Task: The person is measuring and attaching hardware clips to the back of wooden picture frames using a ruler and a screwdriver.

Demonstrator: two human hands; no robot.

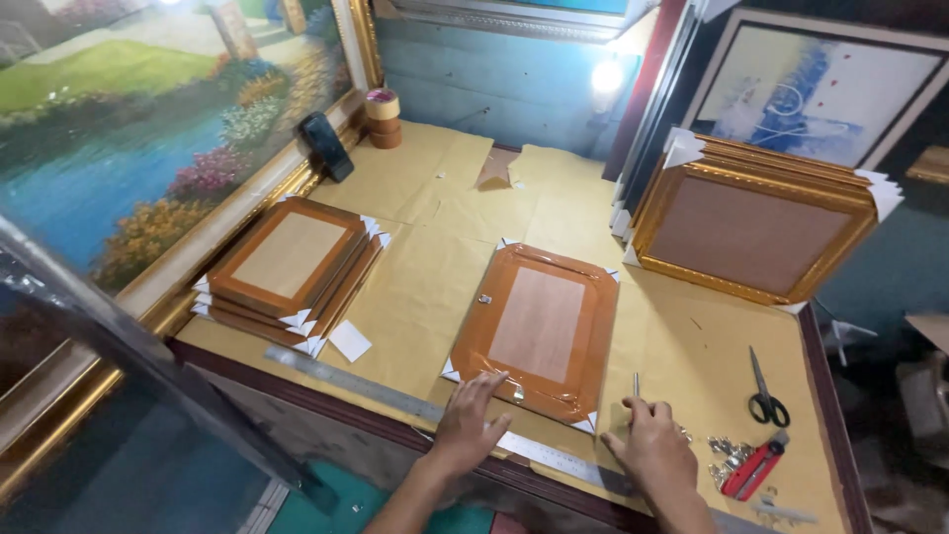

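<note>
Left hand [467, 420] lies flat, fingers spread, on the near edge of the wrapped orange frame [535, 331]. Right hand [647, 442], at 5 o'clock from the frame, is closed on a thin metal tool [636, 386], apparently a pick or small blade; the view is too small to tell which.

Progress: the frame lies face-down at the counter [435, 287] centre, film-covered, white corner guards on; a hanger fitting sits on its left rail. Work along the near edge looks unfinished. Finished-looking frames are stacked [292, 269] at 9 o'clock.

Orientation: the frame's long axis runs 12 to 6, tilted slightly toward 1.
</note>
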